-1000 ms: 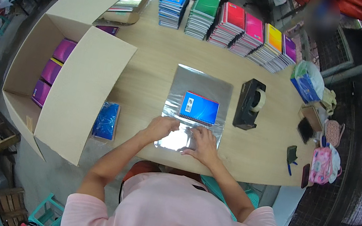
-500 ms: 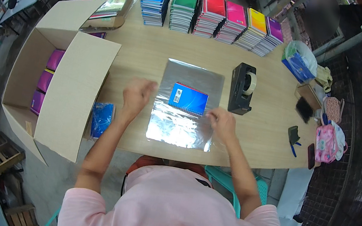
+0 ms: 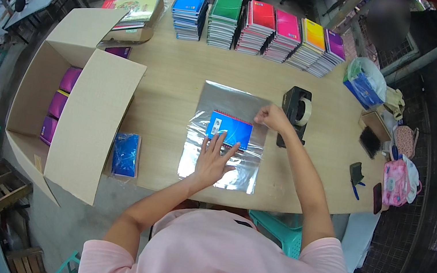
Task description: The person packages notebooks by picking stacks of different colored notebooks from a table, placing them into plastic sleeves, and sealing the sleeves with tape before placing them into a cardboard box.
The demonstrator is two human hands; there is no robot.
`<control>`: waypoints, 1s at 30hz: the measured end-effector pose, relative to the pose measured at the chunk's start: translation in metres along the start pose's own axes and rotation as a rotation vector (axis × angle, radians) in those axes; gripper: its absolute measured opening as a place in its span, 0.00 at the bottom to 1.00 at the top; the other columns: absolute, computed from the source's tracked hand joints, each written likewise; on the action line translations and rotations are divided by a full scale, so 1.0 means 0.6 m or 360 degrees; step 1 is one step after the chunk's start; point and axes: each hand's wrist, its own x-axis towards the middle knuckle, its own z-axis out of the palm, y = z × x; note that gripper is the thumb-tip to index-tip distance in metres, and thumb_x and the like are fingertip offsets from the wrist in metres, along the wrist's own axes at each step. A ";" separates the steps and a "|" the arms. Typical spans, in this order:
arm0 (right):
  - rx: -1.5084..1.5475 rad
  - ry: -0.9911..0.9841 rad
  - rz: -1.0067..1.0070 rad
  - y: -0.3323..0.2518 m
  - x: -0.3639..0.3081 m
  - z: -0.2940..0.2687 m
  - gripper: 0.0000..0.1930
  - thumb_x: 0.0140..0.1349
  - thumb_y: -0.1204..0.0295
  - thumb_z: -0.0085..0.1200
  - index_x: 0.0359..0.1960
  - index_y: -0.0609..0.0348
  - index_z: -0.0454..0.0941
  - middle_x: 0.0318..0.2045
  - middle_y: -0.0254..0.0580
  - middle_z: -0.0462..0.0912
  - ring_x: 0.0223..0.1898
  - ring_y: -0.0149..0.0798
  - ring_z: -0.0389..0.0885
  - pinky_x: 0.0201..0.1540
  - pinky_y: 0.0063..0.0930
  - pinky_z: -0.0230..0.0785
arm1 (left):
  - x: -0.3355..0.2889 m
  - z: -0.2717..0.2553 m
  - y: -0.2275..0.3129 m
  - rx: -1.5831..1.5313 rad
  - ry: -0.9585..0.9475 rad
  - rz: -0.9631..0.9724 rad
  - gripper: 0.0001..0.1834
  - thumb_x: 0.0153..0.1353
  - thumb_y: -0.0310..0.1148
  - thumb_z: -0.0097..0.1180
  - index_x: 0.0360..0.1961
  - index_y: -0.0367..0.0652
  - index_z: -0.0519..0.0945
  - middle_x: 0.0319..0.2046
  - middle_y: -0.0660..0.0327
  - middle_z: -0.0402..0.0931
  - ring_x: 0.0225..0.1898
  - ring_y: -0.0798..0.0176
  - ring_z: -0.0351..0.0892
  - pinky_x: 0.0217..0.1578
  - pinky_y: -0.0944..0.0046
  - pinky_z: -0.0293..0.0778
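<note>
A blue spiral notebook (image 3: 239,133) lies on a clear plastic sheet (image 3: 199,162) in the middle of the table, with red coils along its far edge. My left hand (image 3: 214,162) rests with fingers spread, the tips on the notebook's near part and the palm over the plastic. At the notebook's far right corner, over the right side of the sheet, my right hand (image 3: 273,118) is closed with its fingertips together. What those fingers hold, if anything, is too small to make out. Just beyond that hand stands a black tape dispenser (image 3: 295,106).
Notebook stacks, including a blue one (image 3: 188,11) and a purple one (image 3: 332,48), line the far edge. An opened cardboard box (image 3: 95,121) with purple packs stands left, beside a blue wrapped pack (image 3: 126,154). A pink bag (image 3: 395,182) and a brush (image 3: 369,142) lie right.
My left hand has come right from beside the sheet and now lies on the notebook. My right hand has moved away from me, from the notebook's near right corner toward the tape dispenser.
</note>
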 end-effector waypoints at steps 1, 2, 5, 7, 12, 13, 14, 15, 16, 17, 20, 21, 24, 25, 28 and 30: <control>-0.0068 0.0212 -0.0103 -0.002 0.016 0.011 0.07 0.50 0.70 0.66 0.27 0.61 0.85 0.23 0.43 0.84 0.27 0.39 0.83 0.33 0.34 0.74 | -0.001 -0.001 0.003 0.0008 -0.0012 -0.0025 0.42 0.54 0.47 0.64 0.70 0.63 0.59 0.69 0.43 0.47 0.71 0.38 0.45 0.66 0.34 0.44; -0.0156 0.0364 -0.0106 -0.001 0.036 0.030 0.07 0.50 0.70 0.65 0.27 0.61 0.85 0.26 0.44 0.84 0.30 0.42 0.83 0.36 0.36 0.74 | -0.001 -0.004 0.006 0.0018 -0.0025 -0.0049 0.42 0.54 0.46 0.64 0.70 0.63 0.59 0.69 0.43 0.46 0.71 0.38 0.44 0.65 0.33 0.45; -0.0503 0.0755 -0.0192 0.016 0.084 0.080 0.07 0.51 0.70 0.62 0.28 0.60 0.83 0.33 0.45 0.82 0.40 0.47 0.80 0.41 0.42 0.71 | 0.002 0.000 0.018 0.0013 -0.0097 -0.0102 0.44 0.53 0.45 0.66 0.70 0.64 0.59 0.71 0.42 0.42 0.72 0.36 0.39 0.64 0.29 0.46; -0.0836 0.0900 -0.0378 0.027 0.090 0.100 0.06 0.52 0.70 0.61 0.28 0.60 0.82 0.38 0.44 0.79 0.46 0.47 0.77 0.43 0.45 0.68 | 0.005 -0.004 0.023 0.0037 -0.0139 -0.0110 0.44 0.52 0.45 0.66 0.70 0.64 0.59 0.71 0.43 0.41 0.72 0.36 0.38 0.63 0.27 0.45; -0.0718 0.0939 -0.0603 -0.016 0.079 0.080 0.04 0.53 0.71 0.57 0.29 0.55 0.80 0.39 0.42 0.78 0.48 0.46 0.75 0.42 0.47 0.65 | -0.001 -0.004 0.016 0.0068 -0.0107 -0.0195 0.45 0.51 0.43 0.67 0.70 0.67 0.59 0.72 0.46 0.42 0.72 0.38 0.40 0.61 0.22 0.42; -0.0698 0.1021 -0.0654 -0.028 0.078 0.072 0.03 0.52 0.71 0.57 0.28 0.55 0.79 0.38 0.41 0.79 0.47 0.46 0.76 0.42 0.47 0.65 | 0.001 -0.006 0.015 0.0085 -0.0110 -0.0204 0.45 0.51 0.43 0.67 0.70 0.67 0.59 0.72 0.46 0.43 0.72 0.38 0.41 0.61 0.22 0.42; -0.0647 0.0870 -0.0523 -0.026 0.078 0.062 0.03 0.51 0.72 0.57 0.28 0.54 0.79 0.36 0.42 0.79 0.44 0.47 0.77 0.41 0.47 0.65 | 0.005 -0.007 0.018 0.0094 -0.0119 -0.0198 0.45 0.51 0.42 0.67 0.70 0.67 0.59 0.71 0.46 0.44 0.72 0.38 0.41 0.61 0.22 0.42; -0.0595 0.0718 -0.0393 -0.026 0.081 0.050 0.03 0.50 0.72 0.57 0.28 0.53 0.79 0.34 0.42 0.80 0.41 0.48 0.79 0.41 0.47 0.66 | 0.008 -0.008 0.022 0.0103 -0.0128 -0.0193 0.45 0.51 0.42 0.67 0.69 0.67 0.60 0.71 0.46 0.45 0.72 0.38 0.42 0.61 0.22 0.41; -0.0540 0.0566 -0.0262 -0.027 0.086 0.040 0.03 0.49 0.72 0.57 0.28 0.52 0.79 0.31 0.42 0.81 0.39 0.49 0.80 0.40 0.48 0.67 | 0.014 -0.010 0.023 0.0094 -0.0121 -0.0199 0.45 0.51 0.41 0.67 0.69 0.67 0.60 0.71 0.46 0.45 0.72 0.38 0.42 0.61 0.22 0.41; -0.0474 0.0475 -0.0240 -0.035 0.087 0.030 0.03 0.49 0.73 0.57 0.28 0.53 0.79 0.29 0.43 0.81 0.37 0.50 0.80 0.40 0.48 0.68 | 0.020 -0.014 0.025 0.0083 -0.0115 -0.0213 0.45 0.51 0.40 0.67 0.69 0.67 0.60 0.70 0.45 0.46 0.71 0.38 0.43 0.61 0.22 0.41; -0.0390 0.0273 -0.0327 -0.059 0.087 0.016 0.03 0.50 0.73 0.57 0.27 0.54 0.80 0.26 0.47 0.82 0.33 0.53 0.82 0.40 0.45 0.71 | 0.023 -0.010 0.022 0.0073 -0.0054 -0.0224 0.46 0.50 0.38 0.68 0.70 0.66 0.59 0.68 0.41 0.50 0.70 0.35 0.46 0.62 0.25 0.42; -0.0439 0.0261 -0.0455 -0.060 0.087 0.016 0.03 0.50 0.73 0.56 0.27 0.55 0.80 0.26 0.47 0.83 0.34 0.54 0.82 0.41 0.44 0.73 | 0.026 -0.007 0.020 0.0075 -0.0024 -0.0212 0.47 0.49 0.37 0.68 0.70 0.66 0.58 0.67 0.40 0.51 0.69 0.34 0.47 0.63 0.26 0.42; -0.0393 0.0227 -0.0427 -0.068 0.072 0.031 0.04 0.50 0.73 0.56 0.27 0.57 0.81 0.28 0.48 0.83 0.36 0.54 0.82 0.42 0.42 0.74 | 0.030 0.002 0.015 -0.0109 0.0066 -0.0191 0.46 0.50 0.33 0.66 0.70 0.68 0.59 0.67 0.35 0.47 0.70 0.33 0.45 0.65 0.29 0.41; -0.0346 0.0218 -0.0349 -0.072 0.063 0.041 0.05 0.49 0.74 0.56 0.28 0.57 0.82 0.29 0.49 0.83 0.36 0.53 0.82 0.43 0.42 0.74 | 0.029 0.004 0.013 -0.0049 0.0049 -0.0193 0.46 0.50 0.33 0.67 0.69 0.67 0.59 0.67 0.34 0.46 0.70 0.32 0.44 0.65 0.30 0.41; -0.0387 0.0273 -0.0530 -0.092 0.029 0.057 0.06 0.49 0.75 0.55 0.28 0.56 0.84 0.30 0.48 0.80 0.37 0.53 0.80 0.42 0.44 0.74 | 0.031 0.001 0.016 0.0019 0.0022 -0.0202 0.44 0.50 0.31 0.66 0.69 0.65 0.61 0.68 0.33 0.43 0.71 0.31 0.40 0.66 0.33 0.41; -0.0439 0.0437 -0.0642 -0.094 0.006 0.077 0.07 0.49 0.77 0.55 0.29 0.56 0.84 0.31 0.47 0.79 0.37 0.53 0.79 0.41 0.45 0.73 | 0.034 0.003 0.015 -0.0067 0.0034 -0.0212 0.41 0.52 0.30 0.62 0.68 0.63 0.62 0.69 0.32 0.40 0.71 0.30 0.37 0.67 0.33 0.40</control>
